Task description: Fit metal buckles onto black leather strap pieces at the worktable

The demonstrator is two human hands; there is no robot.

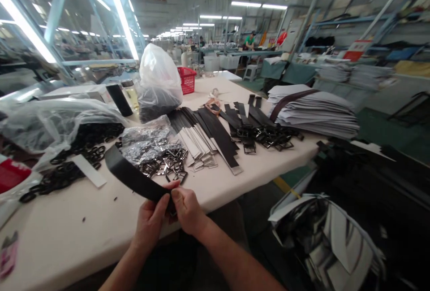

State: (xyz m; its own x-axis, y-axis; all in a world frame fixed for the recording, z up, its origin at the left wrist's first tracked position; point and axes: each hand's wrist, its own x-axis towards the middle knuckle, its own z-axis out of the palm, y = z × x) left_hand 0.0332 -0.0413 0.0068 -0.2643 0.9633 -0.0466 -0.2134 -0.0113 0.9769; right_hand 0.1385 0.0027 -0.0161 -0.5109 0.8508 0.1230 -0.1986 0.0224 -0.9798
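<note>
A wide black strap (129, 174) is held between my two hands at the table's front edge, its free end curving up to the left. My left hand (150, 221) is closed on it, thumb on top. Against it, my right hand (188, 208) pinches the strap's near end; what lies under those fingertips is hidden. Just beyond are loose metal buckles (168, 163), partly under a clear plastic bag (144, 141). Black straps with pale undersides (196, 143) lie fanned out behind them. Further right, more straps (258, 123) have buckles at their ends.
A pale strip (89, 171) lies left, near a heap of black rings (67, 170). Pink-handled snips (8, 255) are at the lower left. Behind stand a filled plastic bag (159, 82) and a red basket (187, 80). Grey sheets (312, 109) are stacked right, above a bin of scraps (329, 241).
</note>
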